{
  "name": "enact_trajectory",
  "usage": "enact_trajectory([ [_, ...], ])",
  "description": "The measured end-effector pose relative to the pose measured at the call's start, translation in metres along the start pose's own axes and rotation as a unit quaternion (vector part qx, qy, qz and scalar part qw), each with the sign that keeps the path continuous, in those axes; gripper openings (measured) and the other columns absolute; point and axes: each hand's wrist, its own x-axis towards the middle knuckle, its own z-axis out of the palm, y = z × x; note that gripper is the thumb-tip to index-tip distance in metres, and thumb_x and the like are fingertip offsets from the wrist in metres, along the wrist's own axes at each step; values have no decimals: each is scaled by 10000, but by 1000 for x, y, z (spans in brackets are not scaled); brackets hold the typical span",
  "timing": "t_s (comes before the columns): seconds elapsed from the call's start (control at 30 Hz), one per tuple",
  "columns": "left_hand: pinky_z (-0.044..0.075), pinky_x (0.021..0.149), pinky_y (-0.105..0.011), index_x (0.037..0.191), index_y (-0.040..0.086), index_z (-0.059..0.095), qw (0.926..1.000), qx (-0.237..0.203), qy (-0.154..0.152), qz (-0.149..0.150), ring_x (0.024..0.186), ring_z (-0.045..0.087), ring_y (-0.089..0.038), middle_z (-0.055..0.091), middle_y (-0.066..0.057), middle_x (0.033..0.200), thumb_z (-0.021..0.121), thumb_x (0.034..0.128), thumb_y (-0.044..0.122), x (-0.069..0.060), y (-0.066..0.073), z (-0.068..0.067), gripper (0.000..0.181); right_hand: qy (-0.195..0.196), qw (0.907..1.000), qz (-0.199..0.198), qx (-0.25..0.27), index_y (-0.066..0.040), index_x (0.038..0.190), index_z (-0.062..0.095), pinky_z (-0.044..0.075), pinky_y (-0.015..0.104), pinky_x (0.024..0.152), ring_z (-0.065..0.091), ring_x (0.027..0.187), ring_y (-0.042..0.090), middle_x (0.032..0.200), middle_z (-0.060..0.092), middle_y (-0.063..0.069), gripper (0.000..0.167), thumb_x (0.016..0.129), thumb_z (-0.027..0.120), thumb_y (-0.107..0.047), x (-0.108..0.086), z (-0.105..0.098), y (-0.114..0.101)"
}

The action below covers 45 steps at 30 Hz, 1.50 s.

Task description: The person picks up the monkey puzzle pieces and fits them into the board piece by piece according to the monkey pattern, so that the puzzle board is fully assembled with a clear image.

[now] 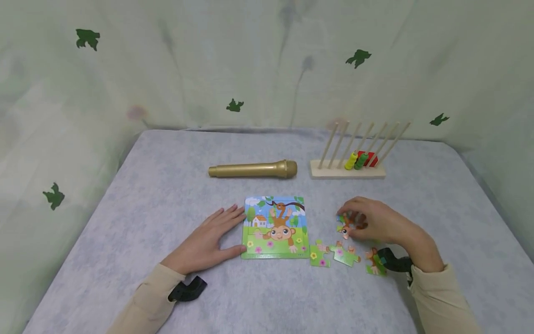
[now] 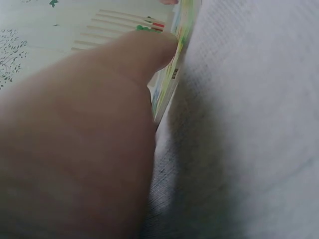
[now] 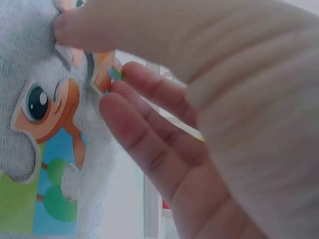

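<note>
A: Where is the puzzle board (image 1: 275, 229) found?
B: It is laid flat on the pale grey cloth (image 1: 104, 232); a monkey hung by its tail is depicted on it.

A: How is the left hand (image 1: 206, 243) placed?
B: At the board's left edge. The fingers are spread wide, the thumb is set apart from them, and the edge is touched by the tips.

A: And the right hand (image 1: 377, 222)?
B: It is held to the right of the board, bent narrowly over an eye piece (image 1: 345, 232). Whether that piece is gripped or only touched cannot be told.

A: Are other pieces noted?
B: Three. A flowered piece (image 1: 319, 256) is found just beside the board's lower right corner, a pink-flower piece (image 1: 344, 254) farther right, and a brown-and-green piece (image 1: 375, 262) farthest, partly hidden by a black wrist mount (image 1: 394, 260).

A: What is recorded behind the board?
B: A gold microphone (image 1: 252, 170), laid lengthwise; behind and to the right, a wooden peg stand (image 1: 348, 173), by which yellow and green beads are borne.
</note>
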Motion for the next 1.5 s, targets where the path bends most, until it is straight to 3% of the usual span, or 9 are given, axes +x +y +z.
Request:
enact_trajectory([
  [0.4, 201, 1300, -479, 1554, 122, 477, 9999, -52, 112, 79, 1560, 291, -250, 380, -24, 1652, 697, 941, 560, 2, -1, -1, 785, 229, 9996, -138, 82, -111, 1278, 678, 612, 271, 756, 657, 918, 118, 1146, 664, -3, 430, 879, 834, -147, 1, -1, 1],
  [0.63, 209, 1299, -476, 1544, 108, 490, 9997, -115, 164, 132, 1556, 302, -259, 397, -32, 1644, 711, 944, 531, 2, -1, 1, 766, 162, 9994, -298, 41, -115, 1272, 700, 606, 266, 762, 664, 921, 114, 1270, 636, 36, 396, 895, 814, -154, 3, -1, -3],
  [0.93, 197, 1303, -475, 1539, 111, 498, 9998, -119, 113, 89, 1558, 297, -251, 391, -24, 1646, 702, 946, 543, -1, -2, 2, 761, 207, 9983, -505, -189, -110, 1266, 710, 608, 277, 761, 667, 918, 105, 1289, 641, 61, 386, 899, 812, -171, 6, -4, -10],
  [1.5, 188, 1308, -446, 1554, 108, 471, 9998, -166, -5, 91, 1564, 279, -220, 364, -37, 1655, 711, 931, 562, 3, -2, -2, 808, 151, 9922, -1170, -399, -111, 1267, 719, 618, 357, 823, 672, 934, 134, 1241, 652, -22, 371, 911, 791, -186, 40, -6, -47],
])
